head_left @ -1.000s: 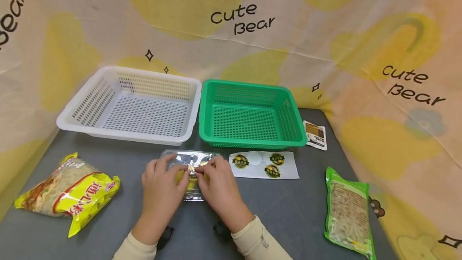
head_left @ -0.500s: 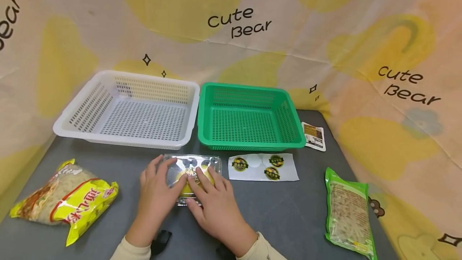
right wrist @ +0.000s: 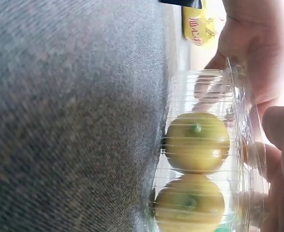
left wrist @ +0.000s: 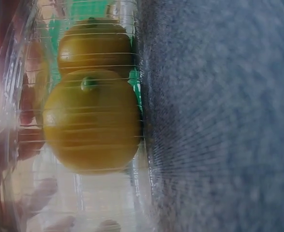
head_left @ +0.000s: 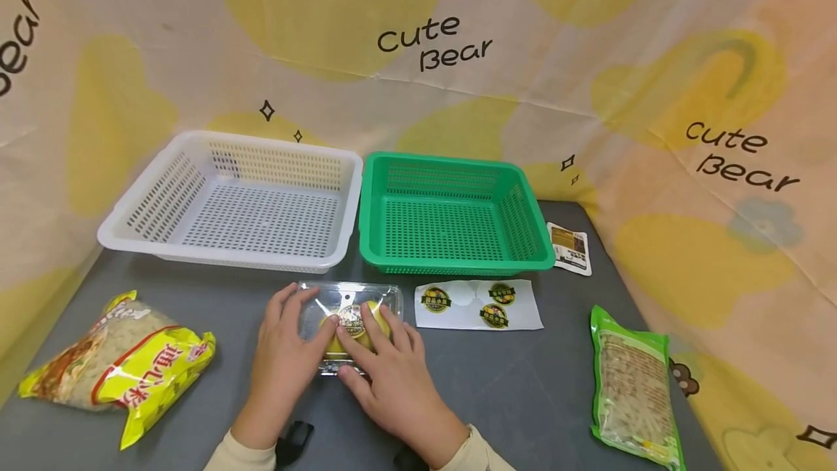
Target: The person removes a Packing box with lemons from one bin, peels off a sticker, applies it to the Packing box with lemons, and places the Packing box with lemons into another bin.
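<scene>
A clear plastic fruit box point(head_left: 335, 298) lies on the grey table between both hands, its lid down. Through its wall, in the left wrist view, round yellow fruits point(left wrist: 91, 123) with green stem ends show. A round black-and-gold sticker point(head_left: 351, 320) sits on the lid. My left hand point(head_left: 284, 358) holds the box at its left end, thumb on the lid beside the sticker. My right hand point(head_left: 395, 369) lies over the lid's right part with fingers extended and spread, the fingertips at the sticker's edge. Part of the box is hidden under this hand.
Behind the box stand a white basket point(head_left: 216, 256) and a green basket point(head_left: 458, 264). A sticker sheet point(head_left: 467, 320) lies right of the box. A yellow macaroni bag point(head_left: 140, 362) is at left; a green-edged bag point(head_left: 634, 391) and a small white packet point(head_left: 571, 248) are at right.
One second ago the fingertips of both hands met over the sticker. Since then my right hand has flattened onto the lid with fingers spread. My left hand has stayed at the box's left end.
</scene>
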The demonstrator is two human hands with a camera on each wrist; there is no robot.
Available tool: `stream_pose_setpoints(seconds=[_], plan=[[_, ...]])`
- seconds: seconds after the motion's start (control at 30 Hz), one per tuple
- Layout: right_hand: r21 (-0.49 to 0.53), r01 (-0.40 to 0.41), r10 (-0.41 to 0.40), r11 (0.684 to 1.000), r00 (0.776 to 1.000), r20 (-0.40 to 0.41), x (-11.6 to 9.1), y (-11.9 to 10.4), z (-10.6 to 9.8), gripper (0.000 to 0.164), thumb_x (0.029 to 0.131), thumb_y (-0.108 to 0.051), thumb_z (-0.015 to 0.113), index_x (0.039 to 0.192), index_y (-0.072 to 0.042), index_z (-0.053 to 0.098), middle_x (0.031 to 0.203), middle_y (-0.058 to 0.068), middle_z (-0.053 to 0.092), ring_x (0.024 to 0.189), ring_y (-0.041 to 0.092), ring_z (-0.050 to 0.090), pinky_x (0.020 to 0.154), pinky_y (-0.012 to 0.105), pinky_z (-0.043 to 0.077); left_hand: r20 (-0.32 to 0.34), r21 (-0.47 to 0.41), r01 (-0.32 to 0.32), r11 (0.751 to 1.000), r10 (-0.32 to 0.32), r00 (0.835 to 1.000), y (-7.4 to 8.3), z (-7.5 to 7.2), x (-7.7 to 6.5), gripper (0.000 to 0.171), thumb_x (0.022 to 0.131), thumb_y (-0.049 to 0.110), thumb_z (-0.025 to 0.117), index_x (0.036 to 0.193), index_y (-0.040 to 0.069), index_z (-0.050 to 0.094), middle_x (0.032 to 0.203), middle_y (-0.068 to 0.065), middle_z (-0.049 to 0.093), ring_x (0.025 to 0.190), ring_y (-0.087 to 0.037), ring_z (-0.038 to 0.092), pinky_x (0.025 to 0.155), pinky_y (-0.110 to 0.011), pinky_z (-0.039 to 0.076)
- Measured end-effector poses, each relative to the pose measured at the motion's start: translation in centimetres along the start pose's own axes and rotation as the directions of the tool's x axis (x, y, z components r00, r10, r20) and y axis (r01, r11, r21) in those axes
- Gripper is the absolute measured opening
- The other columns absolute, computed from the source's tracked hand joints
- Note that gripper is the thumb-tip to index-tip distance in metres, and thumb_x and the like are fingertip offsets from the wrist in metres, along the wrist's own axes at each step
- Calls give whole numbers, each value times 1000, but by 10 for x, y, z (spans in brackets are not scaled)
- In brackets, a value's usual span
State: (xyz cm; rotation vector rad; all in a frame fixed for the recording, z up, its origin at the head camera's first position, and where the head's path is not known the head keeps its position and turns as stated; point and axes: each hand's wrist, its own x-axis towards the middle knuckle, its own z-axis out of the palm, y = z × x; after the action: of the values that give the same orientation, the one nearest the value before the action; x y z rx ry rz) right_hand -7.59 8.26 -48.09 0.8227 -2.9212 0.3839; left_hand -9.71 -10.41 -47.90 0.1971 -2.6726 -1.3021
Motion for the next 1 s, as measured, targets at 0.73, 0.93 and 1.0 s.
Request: stream_pose_setpoints(seconds=[0.73,0.93,1.0], plan=[[286,-67,60,956,998,33,3,3,-7,39,109,-43,58,148,-40,62,171,4,32,160,32,18,115,69,26,-31,-17,31,999,-32,999,0,3,1,52,97,27,78,144,9,62,163,-18,37,141,-54,40,107,-74,34],[309,-64,53,949,998,46,1,5,-9,38,109,-45,57,146,-39,64,171,5,30,160,33,17,115,71,25,-32,-8,29,1000,-29,999,1,2,-1,49,99,25,75,144,9,62,163,-19,36,142,-54,40,106,-75,35],[314,-66,53,947,997,49,1,5,-10,38,109,-45,56,146,-39,65,171,5,30,160,33,16,115,72,25,-33,-7,25,1000,-25,999,2,2,-1,48,100,24,74,144,8,61,164,-20,36,142,-54,40,106,-76,35]])
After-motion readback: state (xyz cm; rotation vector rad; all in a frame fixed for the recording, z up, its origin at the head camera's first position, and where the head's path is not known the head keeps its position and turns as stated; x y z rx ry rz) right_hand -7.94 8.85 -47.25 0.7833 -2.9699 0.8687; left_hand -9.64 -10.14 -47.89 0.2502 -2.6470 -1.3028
